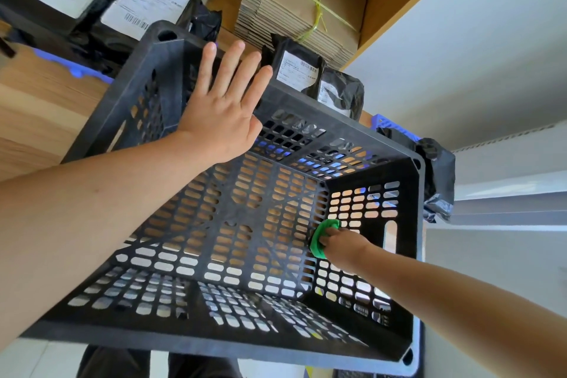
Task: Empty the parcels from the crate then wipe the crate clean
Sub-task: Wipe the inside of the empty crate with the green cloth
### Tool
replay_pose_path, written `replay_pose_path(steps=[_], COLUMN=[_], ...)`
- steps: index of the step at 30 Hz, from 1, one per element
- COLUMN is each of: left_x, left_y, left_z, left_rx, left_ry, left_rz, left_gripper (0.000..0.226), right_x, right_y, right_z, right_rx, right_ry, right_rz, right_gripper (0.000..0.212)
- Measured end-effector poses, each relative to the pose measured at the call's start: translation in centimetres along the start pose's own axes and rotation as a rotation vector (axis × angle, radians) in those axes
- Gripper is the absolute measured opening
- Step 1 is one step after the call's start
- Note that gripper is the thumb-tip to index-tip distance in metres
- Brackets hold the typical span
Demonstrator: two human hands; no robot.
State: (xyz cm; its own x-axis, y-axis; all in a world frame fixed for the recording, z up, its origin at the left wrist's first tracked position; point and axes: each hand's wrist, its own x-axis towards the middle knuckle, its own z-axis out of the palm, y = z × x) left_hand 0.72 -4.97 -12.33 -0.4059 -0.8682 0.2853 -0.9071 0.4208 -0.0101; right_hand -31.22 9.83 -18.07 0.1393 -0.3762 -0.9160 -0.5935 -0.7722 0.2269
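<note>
A black perforated plastic crate (306, 107) fills the middle of the view, and I see nothing inside it but my right hand. My left hand (225, 107) rests flat with fingers spread against the crate's far left rim. My right hand (340, 244) is inside, near the right corner of the floor, and presses a green cloth (320, 239) against the grid. Black parcels with white labels lie outside the crate: a pile (101, 0) at the top left, and two (299, 70) just behind the far rim.
A strapped bundle of flat cardboard boxes (303, 9) stands behind the crate on the wooden table (40, 101). A blue crate edge (389, 124) and a black bag (438, 175) sit at the right. A white wall lies to the right.
</note>
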Motion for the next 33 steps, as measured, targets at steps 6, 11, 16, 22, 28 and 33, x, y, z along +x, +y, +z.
replay_pose_path(steps=[6, 11, 16, 22, 28, 33], left_x=[-0.1, -0.1, -0.1, -0.1, -0.1, -0.2], left_y=[0.0, 0.0, 0.0, -0.2, 0.0, 0.2], left_z=[0.0, 0.0, -0.2, -0.1, 0.2, 0.2], left_rx=[0.030, 0.033, 0.042, 0.044, 0.027, 0.061], left_ry=[-0.012, -0.010, -0.025, -0.023, 0.018, 0.032], left_rz=[0.001, -0.003, -0.016, 0.003, 0.008, -0.012], left_gripper=[0.075, 0.076, 0.078, 0.076, 0.074, 0.075], right_x=[-2.6, -7.6, -12.9, -14.3, -9.0, -4.9], right_y=[0.1, 1.3, 3.1, 5.3, 5.8, 4.6], right_z=[-0.6, -1.3, -2.2, -2.9, -1.4, -0.4], right_rx=[0.012, -0.019, 0.008, 0.018, -0.033, -0.039], right_ry=[-0.028, 0.016, 0.098, 0.161, 0.148, 0.094], right_rz=[-0.009, -0.006, -0.011, -0.029, -0.052, -0.060], right_gripper=[0.029, 0.027, 0.035, 0.044, 0.035, 0.024])
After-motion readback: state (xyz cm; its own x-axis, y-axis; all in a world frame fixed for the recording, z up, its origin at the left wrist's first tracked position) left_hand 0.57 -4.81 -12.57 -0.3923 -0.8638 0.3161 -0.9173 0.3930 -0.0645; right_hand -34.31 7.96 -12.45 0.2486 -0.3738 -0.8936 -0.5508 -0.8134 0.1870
